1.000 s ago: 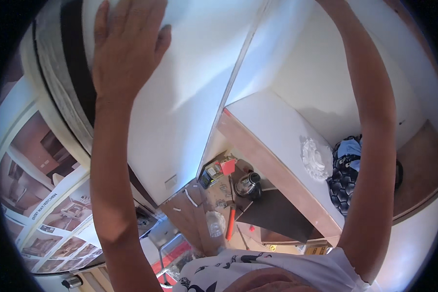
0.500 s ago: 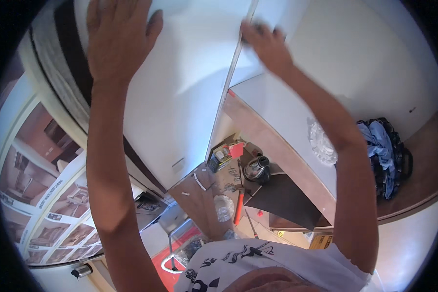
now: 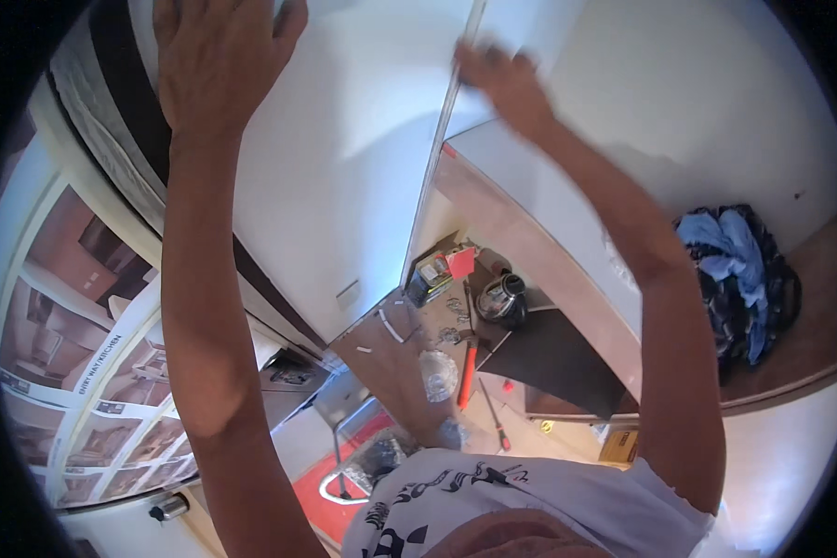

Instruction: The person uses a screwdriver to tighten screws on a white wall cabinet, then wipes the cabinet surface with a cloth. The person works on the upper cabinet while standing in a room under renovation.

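Note:
My left hand (image 3: 223, 74) lies flat against a large white panel (image 3: 330, 177), thumb apart, its fingertips cut off by the upper edge of the view. Along the panel's right side runs a narrow pale edge strip (image 3: 435, 153). At that strip is my right hand (image 3: 510, 84), blurred, with its fingers curled in. Something dark shows under those fingers, too smeared to name. Right of the strip stands a white wall surface (image 3: 688, 102). Both arms are raised.
Below lie an orange-handled hammer (image 3: 468, 372), a screwdriver (image 3: 502, 430), a dark round jar (image 3: 500, 299), a black sheet (image 3: 558, 363) and a clear plastic bag (image 3: 437, 374). A dark bag with blue cloth (image 3: 739, 260) sits on the right shelf. A picture board (image 3: 93, 353) stands left.
The view has shifted slightly, so the things below sit farther right and up. My left hand stays flat on the panel. My right hand remains at the strip, blurred in both frames.

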{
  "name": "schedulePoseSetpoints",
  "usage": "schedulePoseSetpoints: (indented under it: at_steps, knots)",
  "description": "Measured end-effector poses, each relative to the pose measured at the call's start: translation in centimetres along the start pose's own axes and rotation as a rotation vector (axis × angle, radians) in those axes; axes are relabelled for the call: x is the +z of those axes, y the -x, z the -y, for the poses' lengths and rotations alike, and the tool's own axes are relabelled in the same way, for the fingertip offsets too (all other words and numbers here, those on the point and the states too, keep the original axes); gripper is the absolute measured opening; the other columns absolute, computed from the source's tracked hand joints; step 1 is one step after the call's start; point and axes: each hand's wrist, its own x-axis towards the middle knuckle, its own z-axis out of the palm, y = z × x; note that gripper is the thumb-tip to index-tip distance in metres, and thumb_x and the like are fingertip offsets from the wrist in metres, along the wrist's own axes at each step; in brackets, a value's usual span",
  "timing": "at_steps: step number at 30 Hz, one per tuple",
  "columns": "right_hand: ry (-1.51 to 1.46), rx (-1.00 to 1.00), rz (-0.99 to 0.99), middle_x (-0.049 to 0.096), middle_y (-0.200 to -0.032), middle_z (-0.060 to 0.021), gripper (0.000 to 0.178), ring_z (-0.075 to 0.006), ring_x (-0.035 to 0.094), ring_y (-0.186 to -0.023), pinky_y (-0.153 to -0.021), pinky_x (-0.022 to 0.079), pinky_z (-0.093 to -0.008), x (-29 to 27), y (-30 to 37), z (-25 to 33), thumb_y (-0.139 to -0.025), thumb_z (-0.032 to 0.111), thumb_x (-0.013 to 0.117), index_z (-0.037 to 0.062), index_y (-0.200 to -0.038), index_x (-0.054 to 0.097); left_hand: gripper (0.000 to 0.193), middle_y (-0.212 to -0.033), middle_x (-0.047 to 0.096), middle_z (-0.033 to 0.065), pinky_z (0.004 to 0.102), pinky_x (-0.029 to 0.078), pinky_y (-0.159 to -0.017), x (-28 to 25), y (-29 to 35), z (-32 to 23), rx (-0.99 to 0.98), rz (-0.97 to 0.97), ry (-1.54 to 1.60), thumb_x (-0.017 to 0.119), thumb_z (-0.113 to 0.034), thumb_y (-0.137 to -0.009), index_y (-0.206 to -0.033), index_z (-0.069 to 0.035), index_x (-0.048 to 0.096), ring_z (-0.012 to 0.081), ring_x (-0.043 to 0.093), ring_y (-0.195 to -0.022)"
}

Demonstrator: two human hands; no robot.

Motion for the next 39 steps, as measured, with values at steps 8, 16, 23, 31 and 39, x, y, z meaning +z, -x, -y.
schedulePoseSetpoints:
  at_steps: [8,16,23,31,39]
  knots:
    - [-0.671,-0.299,0.440,0.056,-0.134,-0.0073,0.055,-0.0254,0.055,-0.113,-0.095,0.042,-0.0425,-6.8,8.2,12.0,-0.070,0.012,0.073,0.0085,-0.123,0.060,0.043,-0.139,0.052,0.0020,0.0585,0.033,-0.106,2.9,-0.6,3.0,0.264,-0.282,-0.178,0.058,-0.045,-0.092,-0.129,-0.021,0.058,0.0295,0.045,-0.133]
    - [-0.655,0.752,-0.172,0.057,-0.126,-0.0211,0.055,-0.0392,0.054,-0.115,-0.100,0.044,-0.0464,-20.5,31.8,1.4,-0.071,0.011,0.058,0.0033,-0.125,0.060,0.034,-0.130,0.060,0.0058,0.0520,0.034,-0.108,5.8,4.8,-2.2,0.253,-0.182,0.185,0.060,-0.031,-0.094,-0.124,-0.015,0.063,0.0296,0.051,-0.127]
    - [-0.565,0.694,0.003,0.053,-0.131,-0.0186,0.052,-0.0379,0.054,-0.113,-0.098,0.044,-0.0452,-20.9,38.2,-0.5,-0.075,0.015,0.062,0.0027,-0.125,0.060,0.044,-0.144,0.045,0.0198,0.0591,0.036,-0.106,14.3,9.1,-28.4,0.638,0.390,0.811,0.046,-0.032,-0.099,-0.136,-0.009,0.051,0.0410,0.038,-0.135]
    - [-0.418,0.754,0.137,0.049,-0.132,-0.0177,0.064,-0.0376,0.051,-0.109,-0.098,0.042,-0.0451,-21.2,39.9,-0.3,-0.068,0.008,0.068,0.0086,-0.131,0.056,0.064,-0.158,0.026,0.0166,0.0595,0.020,-0.115,18.0,11.5,-38.5,0.462,1.154,0.516,0.031,-0.052,-0.099,-0.148,-0.012,0.037,0.0406,0.023,-0.145]
    - [-0.428,0.810,0.043,0.051,-0.132,-0.0177,0.065,-0.0375,0.052,-0.114,-0.100,0.042,-0.0451,-21.0,41.1,-0.7,-0.069,0.019,0.070,0.0082,-0.131,0.055,0.044,-0.138,0.045,0.0335,0.0525,0.024,-0.115,23.5,16.0,-25.2,0.818,0.840,0.382,0.041,-0.027,-0.098,-0.139,-0.014,0.049,0.0475,0.037,-0.135]
